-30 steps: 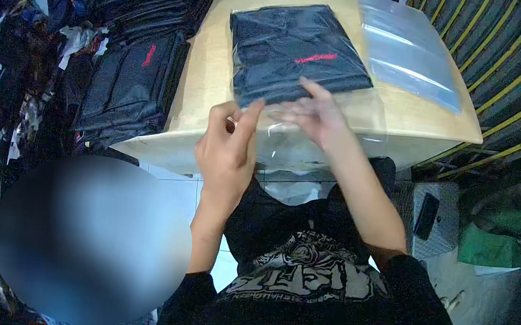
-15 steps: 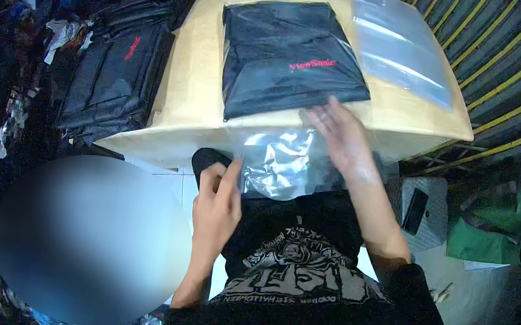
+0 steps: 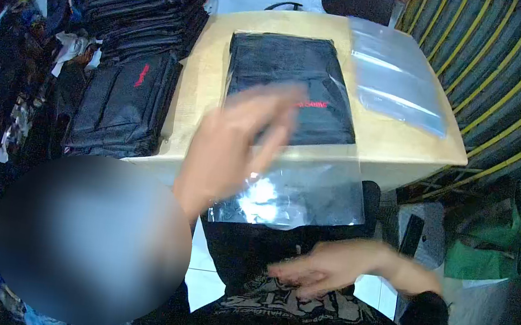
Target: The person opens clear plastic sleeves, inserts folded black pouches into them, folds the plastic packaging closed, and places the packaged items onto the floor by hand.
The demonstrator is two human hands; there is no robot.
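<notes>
hands released, left hand slanting blurred over the black bag, right hand crosswise before the printed shirt.

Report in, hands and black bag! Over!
Left hand over bag, blurred. Right hand near shirt, seemingly empty. Bag flat on table, clear plastic overhanging edge. Left hand blocks some red lettering.

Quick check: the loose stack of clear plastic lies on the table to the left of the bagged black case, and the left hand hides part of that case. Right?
One slip: the loose stack of clear plastic lies on the table to the right of the bagged black case; the head view shows it. The left hand does hide part of that case.
</notes>
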